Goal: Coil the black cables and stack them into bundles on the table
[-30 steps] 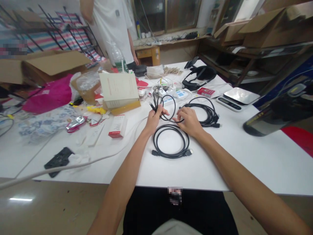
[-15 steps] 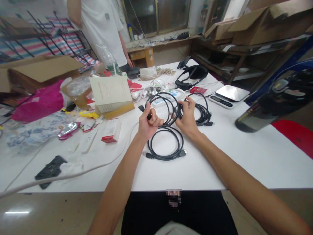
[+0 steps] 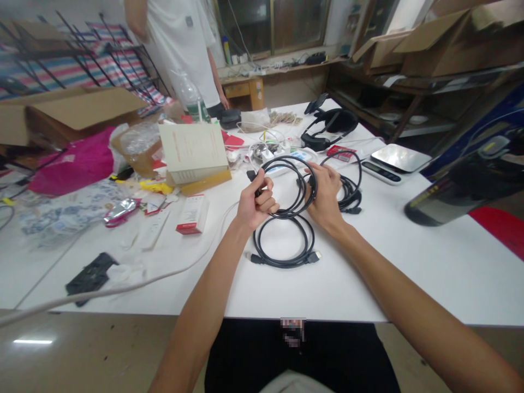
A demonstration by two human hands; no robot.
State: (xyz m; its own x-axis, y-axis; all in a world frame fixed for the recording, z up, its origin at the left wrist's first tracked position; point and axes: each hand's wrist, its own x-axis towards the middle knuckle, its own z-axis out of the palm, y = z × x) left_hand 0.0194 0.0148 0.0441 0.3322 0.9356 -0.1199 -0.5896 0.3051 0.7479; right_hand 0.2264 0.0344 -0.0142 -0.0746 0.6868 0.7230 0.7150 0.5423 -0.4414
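Both my hands hold one black cable coil (image 3: 291, 164) up above the white table (image 3: 409, 262). My left hand (image 3: 256, 204) is closed round its left side, near the plug ends. On the coil's right side my right hand (image 3: 325, 194) grips the loops. Directly below them a second black cable coil (image 3: 282, 245) lies flat on the table. A third black coil (image 3: 350, 188) sits just right of my right hand.
A cream book (image 3: 192, 150), a small red-and-white box (image 3: 192, 214), a white power strip (image 3: 153, 229) and wrappers lie to the left. A headset (image 3: 331, 128) and a scale (image 3: 399, 158) sit at the back right. A person in white (image 3: 184, 38) stands beyond the table.
The loose cable between my hands has been gathered into a round coil and lifted off the table. My right hand moved from the table up onto the coil's right side.
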